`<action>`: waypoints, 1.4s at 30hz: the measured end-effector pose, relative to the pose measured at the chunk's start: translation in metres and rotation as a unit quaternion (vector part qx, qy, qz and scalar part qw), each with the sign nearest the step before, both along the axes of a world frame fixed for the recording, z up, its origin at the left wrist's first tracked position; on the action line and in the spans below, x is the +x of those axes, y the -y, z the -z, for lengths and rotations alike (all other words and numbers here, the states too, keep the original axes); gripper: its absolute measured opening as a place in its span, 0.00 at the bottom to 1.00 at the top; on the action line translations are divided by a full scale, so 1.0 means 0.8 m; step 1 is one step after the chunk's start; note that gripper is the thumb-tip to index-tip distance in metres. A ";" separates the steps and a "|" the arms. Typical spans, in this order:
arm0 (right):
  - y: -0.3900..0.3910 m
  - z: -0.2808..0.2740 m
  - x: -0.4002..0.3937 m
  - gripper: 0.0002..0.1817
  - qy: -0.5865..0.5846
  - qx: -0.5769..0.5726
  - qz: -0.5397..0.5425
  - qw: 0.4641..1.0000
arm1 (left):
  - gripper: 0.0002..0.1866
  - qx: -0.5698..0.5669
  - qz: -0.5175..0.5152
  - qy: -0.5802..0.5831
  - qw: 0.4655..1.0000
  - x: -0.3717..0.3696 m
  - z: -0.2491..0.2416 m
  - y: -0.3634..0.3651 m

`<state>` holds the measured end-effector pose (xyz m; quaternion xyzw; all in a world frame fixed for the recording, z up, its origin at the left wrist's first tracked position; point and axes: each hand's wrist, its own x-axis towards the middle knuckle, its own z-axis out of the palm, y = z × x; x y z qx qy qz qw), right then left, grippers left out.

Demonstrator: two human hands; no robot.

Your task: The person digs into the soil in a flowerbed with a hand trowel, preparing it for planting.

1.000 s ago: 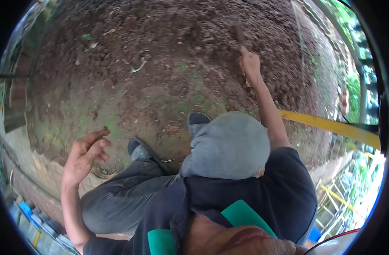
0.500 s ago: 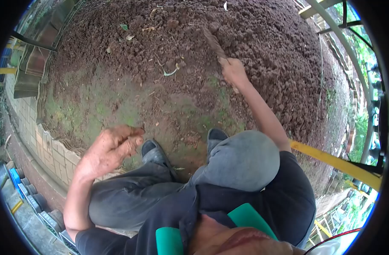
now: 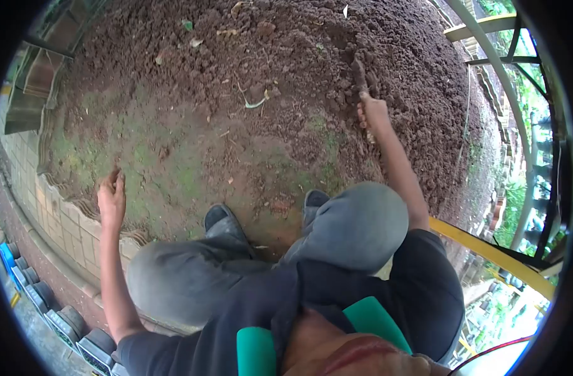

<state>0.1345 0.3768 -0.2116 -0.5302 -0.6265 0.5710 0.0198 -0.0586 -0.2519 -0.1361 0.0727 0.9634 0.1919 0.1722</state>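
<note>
My right hand (image 3: pixel 375 116) is wrapped round the handle of a narrow, soil-coated hand tool (image 3: pixel 359 74). The tool's blade points away from me and lies against the loose brown soil (image 3: pixel 411 88), which partly hides its tip; its exact kind I cannot make out. Out to the left, my left hand (image 3: pixel 112 202) hangs above the mossy ground (image 3: pixel 142 172). Its fingers are stretched out and nothing shows in them.
My sandalled feet (image 3: pixel 218 219) stand on the firmer ground, knees bent. A wavy tile edging (image 3: pixel 48 135) and a paved path (image 3: pixel 61 222) run along the left. Several dark pots (image 3: pixel 67 319) line the lower left. A yellow bar (image 3: pixel 487 250) lies at right.
My left hand has swung out to the left and its curled fingers have straightened. My right hand has moved rightward with the tool, whose blade now lies lower in the soil.
</note>
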 end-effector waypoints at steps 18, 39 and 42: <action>0.200 -0.175 -0.135 0.20 0.245 0.250 -0.541 0.765 | 0.14 -0.134 -0.051 -0.086 0.986 0.089 0.164 0.172; 0.119 0.015 -0.125 0.22 0.152 0.467 -0.279 0.825 | 0.21 -0.204 -0.111 -0.020 0.972 0.092 0.166 0.174; 0.087 -0.007 -0.117 0.21 0.121 0.423 -0.212 0.872 | 0.16 -0.212 -0.115 -0.023 0.970 0.092 0.158 0.165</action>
